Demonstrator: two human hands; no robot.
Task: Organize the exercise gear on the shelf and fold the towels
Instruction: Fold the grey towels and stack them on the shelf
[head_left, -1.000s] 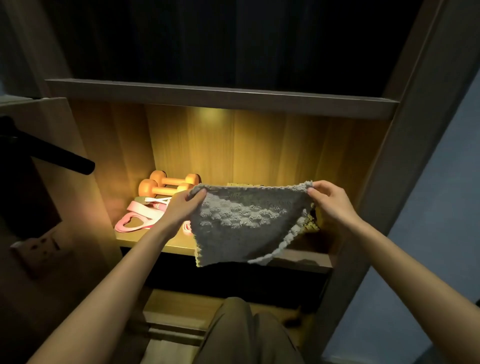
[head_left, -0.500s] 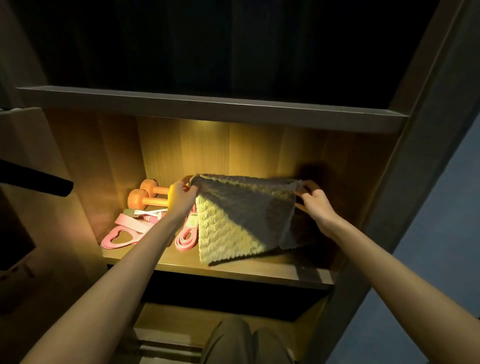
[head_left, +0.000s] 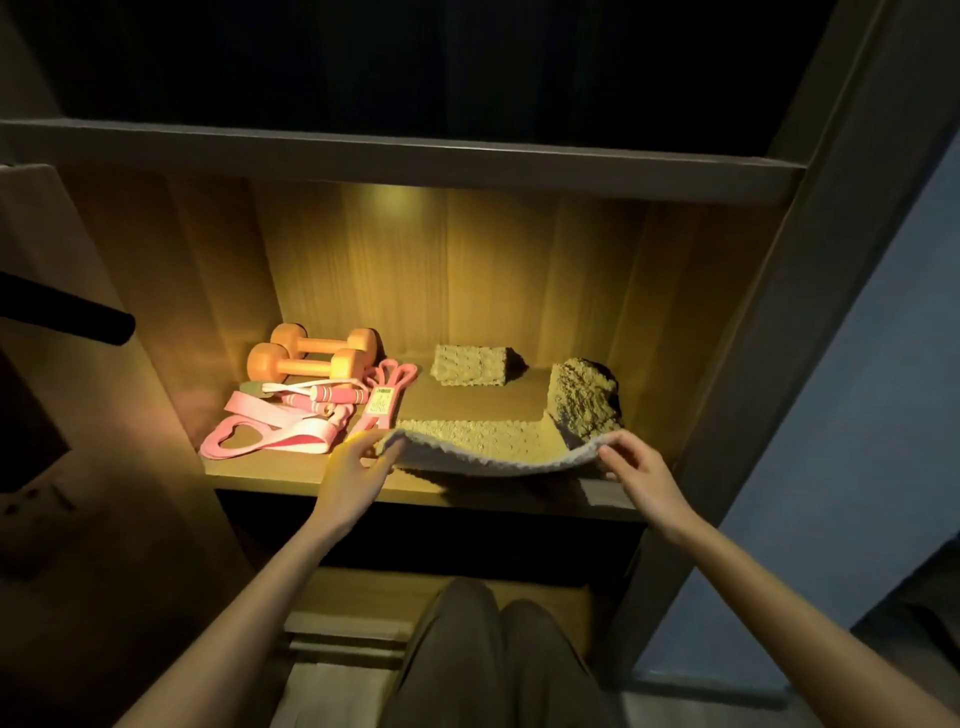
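The person seems to be at the towel-folding step. A thick knobbly grey-beige towel (head_left: 478, 449) lies spread at about five o'clock on the lit wooden shelf (head_left: 291, 470), with its near edge lifted off the front lip. The left hand (head_left: 358, 467) pinches the near left corner and the right hand (head_left: 639, 467) pinches the near right one, with the fingers curled on the hem. I think the next move is to carry both corners toward twelve o'clock, level and together, so the fold comes straight. The cloth looks soft and heavy and sags between the hands. A bunched lump (head_left: 584, 397) stands at its two o'clock; I cannot tell if it belongs to this towel. The pink stretch bands (head_left: 270, 434) lie close at nine o'clock.
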